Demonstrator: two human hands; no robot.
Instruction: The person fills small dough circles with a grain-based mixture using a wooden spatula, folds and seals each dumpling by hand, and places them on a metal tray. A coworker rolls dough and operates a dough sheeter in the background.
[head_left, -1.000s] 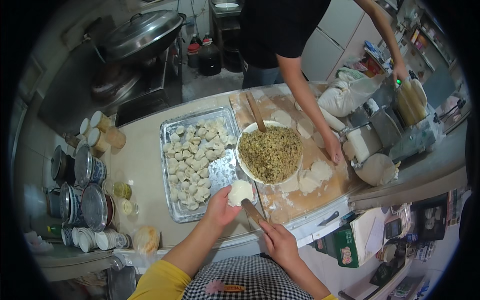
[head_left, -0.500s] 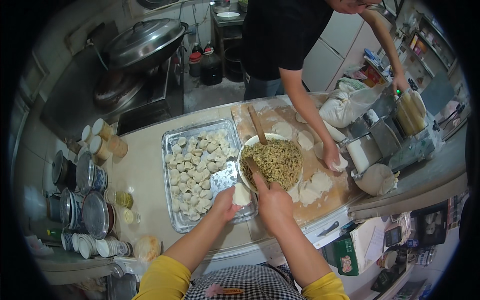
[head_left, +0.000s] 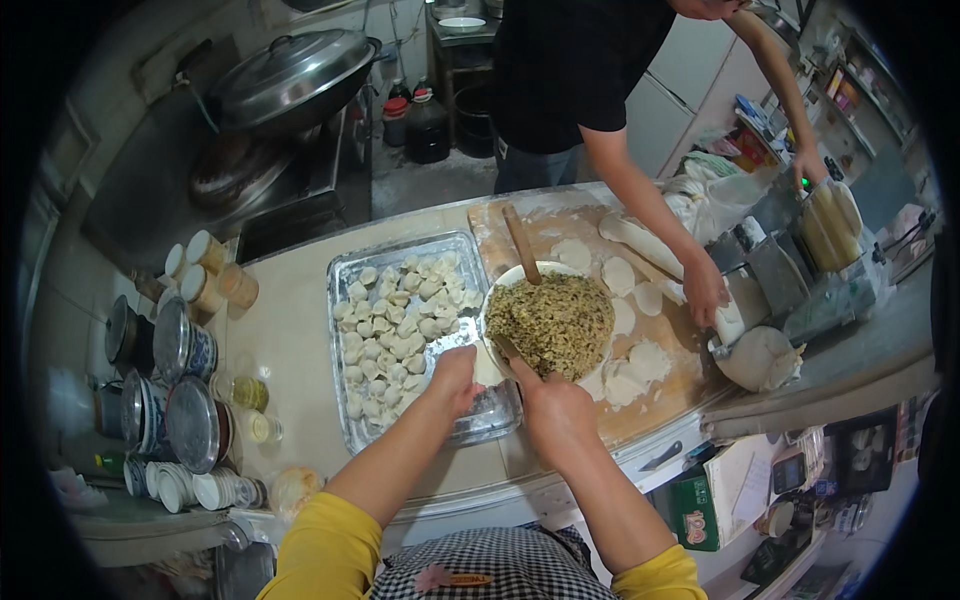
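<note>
My left hand (head_left: pixel 456 382) is closed on a pale round dumpling wrapper (head_left: pixel 487 369), over the right side of a metal tray (head_left: pixel 488 418). Rows of folded dumplings (head_left: pixel 385 345) fill the tray's left and far parts. My right hand (head_left: pixel 556 408) grips a flat wooden spatula (head_left: pixel 509 350), its tip low at the near left rim of a white bowl (head_left: pixel 484 318), close to the wrapper. Chopped greenish-brown filling (head_left: pixel 555 325) heaps in that bowl. A second wooden stick (head_left: pixel 520 240) leans out of its far side.
Flat wrappers (head_left: pixel 637 375) lie on a floured wooden board (head_left: pixel 675 385) right of the bowl. Across the counter, a person's hand (head_left: pixel 706 290) is at a dough machine (head_left: pixel 768 270). Jars (head_left: pixel 206 252) and lidded pots (head_left: pixel 195 425) line the left side. A knife (head_left: pixel 660 456) lies near the front edge.
The spatula has gone from the filling toward the bowl's near left rim, while my left hand has raised the wrapper closer to it. The other person's hand moved right, to the machine.
</note>
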